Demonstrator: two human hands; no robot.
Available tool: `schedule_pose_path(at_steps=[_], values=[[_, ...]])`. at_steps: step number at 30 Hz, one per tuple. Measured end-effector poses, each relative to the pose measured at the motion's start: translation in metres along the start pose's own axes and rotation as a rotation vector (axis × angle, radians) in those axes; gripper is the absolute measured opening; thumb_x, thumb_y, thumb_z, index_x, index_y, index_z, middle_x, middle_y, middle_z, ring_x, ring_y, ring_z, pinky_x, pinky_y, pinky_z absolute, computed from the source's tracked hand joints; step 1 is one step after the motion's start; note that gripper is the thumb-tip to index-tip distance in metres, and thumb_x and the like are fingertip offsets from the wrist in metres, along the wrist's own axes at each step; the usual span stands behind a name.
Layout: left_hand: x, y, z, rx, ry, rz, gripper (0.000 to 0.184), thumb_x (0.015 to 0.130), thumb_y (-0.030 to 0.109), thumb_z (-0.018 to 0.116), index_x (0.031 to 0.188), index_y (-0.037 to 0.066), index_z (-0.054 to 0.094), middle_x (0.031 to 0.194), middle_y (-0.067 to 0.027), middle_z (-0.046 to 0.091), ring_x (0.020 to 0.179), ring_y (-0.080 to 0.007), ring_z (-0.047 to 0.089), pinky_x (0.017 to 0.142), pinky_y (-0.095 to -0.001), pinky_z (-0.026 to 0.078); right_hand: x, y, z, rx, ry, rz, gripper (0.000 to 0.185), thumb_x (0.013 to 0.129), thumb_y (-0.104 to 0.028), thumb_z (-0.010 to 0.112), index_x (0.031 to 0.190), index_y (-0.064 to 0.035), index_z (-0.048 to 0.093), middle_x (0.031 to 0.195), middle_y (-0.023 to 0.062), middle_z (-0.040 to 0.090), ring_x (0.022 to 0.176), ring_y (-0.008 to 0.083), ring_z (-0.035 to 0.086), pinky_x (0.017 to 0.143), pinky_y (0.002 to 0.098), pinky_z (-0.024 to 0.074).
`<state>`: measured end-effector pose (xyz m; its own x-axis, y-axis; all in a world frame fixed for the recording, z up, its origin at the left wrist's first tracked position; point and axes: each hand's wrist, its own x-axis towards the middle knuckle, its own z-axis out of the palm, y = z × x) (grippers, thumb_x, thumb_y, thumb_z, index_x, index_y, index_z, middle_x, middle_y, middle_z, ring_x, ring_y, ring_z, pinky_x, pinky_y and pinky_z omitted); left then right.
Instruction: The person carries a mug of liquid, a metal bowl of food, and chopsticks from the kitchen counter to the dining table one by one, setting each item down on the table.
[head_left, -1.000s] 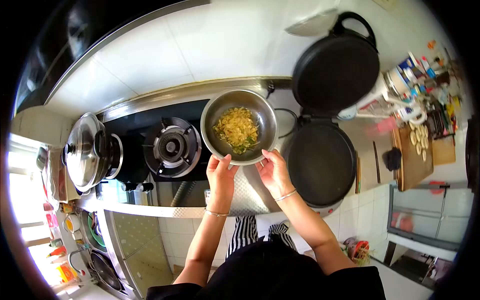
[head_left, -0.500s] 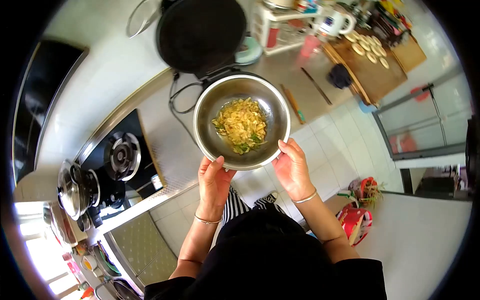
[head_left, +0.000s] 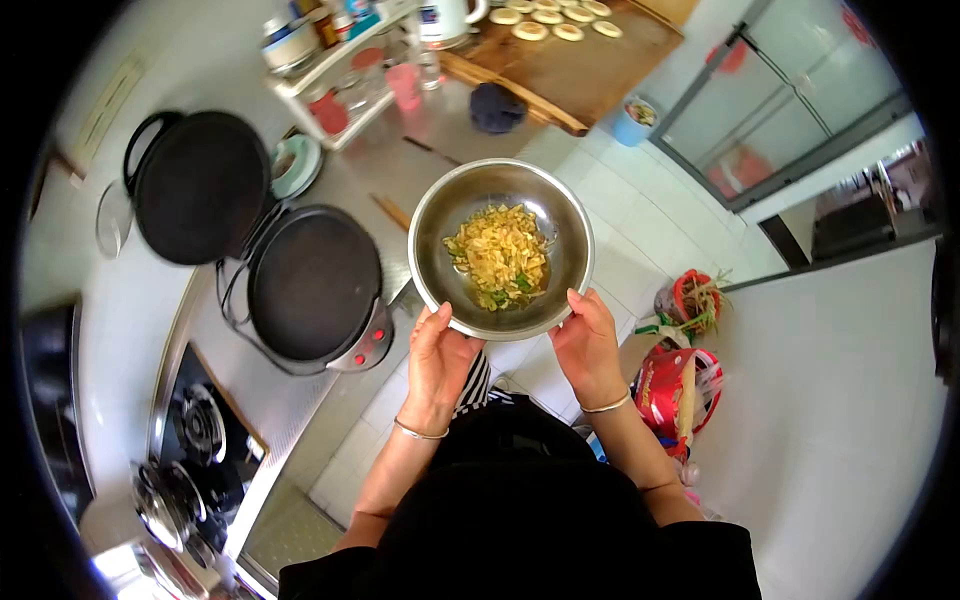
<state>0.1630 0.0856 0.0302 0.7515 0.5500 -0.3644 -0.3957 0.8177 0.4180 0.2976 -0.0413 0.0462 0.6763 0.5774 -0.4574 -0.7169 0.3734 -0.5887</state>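
Metal bowl (head_left: 430,240) held btwn L hand (head_left: 438,362) & R hand (head_left: 590,350).

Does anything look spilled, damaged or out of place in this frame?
Nothing stands out. The left hand and right hand hold the bowl by its near rim, its food contained, with no spill visible. The open griddle looks intact, and the pale rounds lie spread on the board.

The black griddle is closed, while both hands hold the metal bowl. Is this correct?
Not quite: the black griddle is open, its lid tipped back, as the head view shows. The left hand and right hand do hold the metal bowl.
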Motion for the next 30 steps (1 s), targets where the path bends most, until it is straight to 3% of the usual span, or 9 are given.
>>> schedule_pose_path(at_steps=[7,10,14,21,22,23,25,30], values=[[0.107,-0.057,0.050,0.122,-0.154,-0.219,0.044,0.092,0.026,0.054,0.128,0.002,0.045,0.131,-0.0155,0.052,0.122,-0.0315,0.050,0.101,-0.0507,0.042,0.067,-0.086,-0.045,0.049,0.070,-0.247,0.009,0.090,-0.012,0.059,0.096,-0.0065,0.055,0.099,0.0042,0.064,0.090,0.0154,0.060,0.083,0.0338,0.0481],[0.155,-0.084,0.086,0.173,-0.198,-0.303,0.050,0.095,0.037,0.049,0.134,0.006,0.041,0.134,-0.0132,0.050,0.122,-0.0291,0.050,0.100,-0.0482,0.043,0.090,-0.124,-0.068,0.099,0.176,-0.278,0.010,0.090,-0.010,0.058,0.098,-0.0048,0.055,0.100,0.0064,0.064,0.093,0.0168,0.061,0.083,0.0346,0.0496],[0.208,-0.120,0.150,0.183,-0.186,-0.393,0.041,0.098,0.034,0.047,0.127,0.006,0.048,0.127,-0.0099,0.055,0.114,-0.0253,0.055,0.092,-0.0428,0.048,0.115,-0.181,-0.081,0.179,0.243,-0.404,0.008,0.089,-0.008,0.057,0.096,-0.0048,0.055,0.101,0.0078,0.064,0.094,0.0174,0.062,0.086,0.0347,0.0495],[0.279,-0.220,0.214,0.365,-0.372,-0.652,0.048,0.096,0.042,0.048,0.134,0.013,0.043,0.135,-0.0086,0.049,0.121,-0.0241,0.050,0.099,-0.0425,0.044,0.132,-0.251,-0.159,0.376,0.384,-0.575,0.006,0.088,-0.007,0.060,0.092,-0.0054,0.057,0.097,0.0064,0.066,0.089,0.0169,0.062,0.084,0.0327,0.0490],[0.290,-0.238,0.226,0.381,-0.371,-0.672,0.048,0.096,0.042,0.049,0.134,0.013,0.043,0.135,-0.0090,0.049,0.121,-0.0245,0.050,0.098,-0.0430,0.044,0.138,-0.263,-0.175,0.335,0.386,-0.577,0.034,0.090,-0.011,0.055,0.122,-0.0037,0.052,0.121,0.0072,0.060,0.112,0.0197,0.057,0.097,0.0363,0.0443],[0.300,-0.254,0.235,0.407,-0.398,-0.678,0.048,0.096,0.042,0.049,0.134,0.013,0.043,0.135,-0.0090,0.049,0.121,-0.0245,0.050,0.098,-0.0430,0.044,0.144,-0.272,-0.190,0.360,0.381,-0.604,0.034,0.090,-0.011,0.055,0.122,-0.0037,0.052,0.121,0.0072,0.060,0.112,0.0197,0.057,0.097,0.0363,0.0443],[0.321,-0.293,0.262,0.414,-0.412,-0.705,0.049,0.096,0.043,0.048,0.134,0.013,0.043,0.135,-0.0094,0.049,0.121,-0.0244,0.051,0.098,-0.0426,0.045,0.156,-0.313,-0.209,0.403,0.420,-0.633,0.005,0.088,-0.007,0.060,0.092,-0.0055,0.058,0.095,0.0046,0.066,0.087,0.0151,0.063,0.082,0.0313,0.0492],[0.366,-0.386,0.341,0.427,-0.458,-0.710,0.050,0.096,0.044,0.047,0.135,0.013,0.040,0.135,-0.0099,0.049,0.121,-0.0250,0.051,0.099,-0.0429,0.045,0.189,-0.415,-0.272,0.384,0.434,-0.636,0.006,0.088,-0.010,0.060,0.094,-0.0073,0.058,0.093,0.0029,0.066,0.084,0.0139,0.061,0.080,0.0320,0.0484]])
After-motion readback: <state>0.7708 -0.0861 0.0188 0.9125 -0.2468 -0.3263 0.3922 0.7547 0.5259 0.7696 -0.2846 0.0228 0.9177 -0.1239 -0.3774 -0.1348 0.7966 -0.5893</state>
